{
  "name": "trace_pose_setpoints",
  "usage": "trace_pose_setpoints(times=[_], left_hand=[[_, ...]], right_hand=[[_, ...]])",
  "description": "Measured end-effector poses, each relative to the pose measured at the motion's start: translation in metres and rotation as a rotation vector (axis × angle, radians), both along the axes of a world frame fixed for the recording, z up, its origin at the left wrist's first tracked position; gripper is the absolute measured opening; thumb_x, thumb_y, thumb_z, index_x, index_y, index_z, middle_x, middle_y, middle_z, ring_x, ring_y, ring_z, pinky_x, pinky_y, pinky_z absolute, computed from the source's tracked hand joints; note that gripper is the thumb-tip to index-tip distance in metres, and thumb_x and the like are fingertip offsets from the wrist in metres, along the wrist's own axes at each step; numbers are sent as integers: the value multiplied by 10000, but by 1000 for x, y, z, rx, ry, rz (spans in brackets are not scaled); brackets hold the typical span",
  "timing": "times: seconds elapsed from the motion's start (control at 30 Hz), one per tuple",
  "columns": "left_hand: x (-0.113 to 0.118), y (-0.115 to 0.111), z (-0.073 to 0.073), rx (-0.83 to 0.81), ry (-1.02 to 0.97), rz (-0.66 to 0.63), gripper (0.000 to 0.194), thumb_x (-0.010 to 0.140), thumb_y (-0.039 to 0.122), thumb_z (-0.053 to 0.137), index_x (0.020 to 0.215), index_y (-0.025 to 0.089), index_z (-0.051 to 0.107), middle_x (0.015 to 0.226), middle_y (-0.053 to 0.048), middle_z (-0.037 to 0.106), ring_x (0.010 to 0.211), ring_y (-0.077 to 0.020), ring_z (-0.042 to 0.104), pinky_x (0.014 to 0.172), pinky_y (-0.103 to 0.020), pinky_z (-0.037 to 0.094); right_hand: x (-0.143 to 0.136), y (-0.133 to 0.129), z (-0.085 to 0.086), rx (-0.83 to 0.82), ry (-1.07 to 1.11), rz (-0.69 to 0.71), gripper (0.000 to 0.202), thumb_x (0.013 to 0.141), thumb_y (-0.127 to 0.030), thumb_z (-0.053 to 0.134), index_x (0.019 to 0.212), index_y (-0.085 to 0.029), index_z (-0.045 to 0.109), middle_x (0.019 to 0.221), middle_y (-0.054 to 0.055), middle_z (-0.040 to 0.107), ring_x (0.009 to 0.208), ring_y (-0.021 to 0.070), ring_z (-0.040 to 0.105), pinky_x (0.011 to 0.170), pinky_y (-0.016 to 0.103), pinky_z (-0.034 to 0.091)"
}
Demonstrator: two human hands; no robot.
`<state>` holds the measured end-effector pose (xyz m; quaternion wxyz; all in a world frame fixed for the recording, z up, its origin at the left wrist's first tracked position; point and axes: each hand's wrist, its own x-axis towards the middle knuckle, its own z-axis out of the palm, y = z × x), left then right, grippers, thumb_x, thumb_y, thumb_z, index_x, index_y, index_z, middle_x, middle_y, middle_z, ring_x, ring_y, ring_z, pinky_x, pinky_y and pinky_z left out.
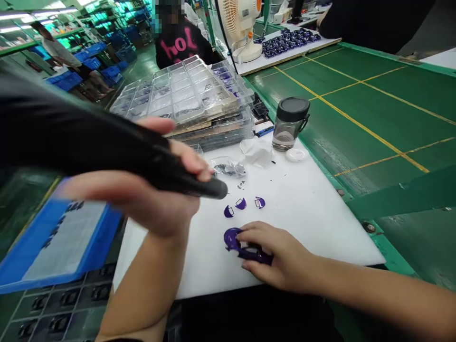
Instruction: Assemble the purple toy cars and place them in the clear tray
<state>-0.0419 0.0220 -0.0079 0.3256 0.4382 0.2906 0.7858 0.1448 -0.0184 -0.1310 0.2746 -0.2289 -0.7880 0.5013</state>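
Lower centre, the right hand (285, 254) grips a purple part (232, 238); left of centre, the left hand (162, 202) clasps a black tool (135, 147). At upper centre, a person's black shirt (183, 45) shows pink "hol".

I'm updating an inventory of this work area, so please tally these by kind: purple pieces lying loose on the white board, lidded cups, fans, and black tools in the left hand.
Loose purple pieces: 3
Cup: 1
Fan: 1
Tool in left hand: 1
Total: 6
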Motion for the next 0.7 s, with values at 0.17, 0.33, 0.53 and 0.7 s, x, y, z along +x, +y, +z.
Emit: trace_pose_setpoints(times=[0.17, 0.33, 0.53, 0.7], left_hand=[[19, 36, -46, 73, 192, -30, 602, 792, 739, 698, 976, 170, 631, 576, -12, 561, 432, -160, 523, 435, -271, 447], [24, 42, -72, 23, 182, -82, 583, 752, 694, 766, 984, 179, 617, 600, -15, 581, 470, -169, 546, 498, -284, 479], [19, 43, -69, 22, 175, -50, 581, 768, 708, 744, 965, 177, 617, 594, -10, 572, 457, -156, 532, 475, -267, 468], [25, 26, -44, 3, 121, -53, 685, 710, 827, 690, 917, 178, 619, 538, 1, 530, 402, -168, 515, 409, -276, 447]], right_hand=[[-4, 1, -13, 533, -238, 112, 342, 912, -273, 574, 1239, -173, 578, 1227, 148, 598, 1103, 300, 551, 1020, 520, 378], [-7, 2, -15, 519, -315, 144, 329, 924, -294, 567, 1230, -177, 584, 1238, 135, 586, 1115, 283, 535, 1020, 489, 380], [-2, 5, -6, 468, -138, 14, 385, 875, -408, 649, 1161, -153, 618, 1166, 148, 622, 1070, 279, 569, 957, 448, 451], [5, 25, 2, 475, -66, -379, 162, 891, -219, 624, 1045, -170, 614, 983, 107, 659, 932, 229, 604, 824, 390, 506]])
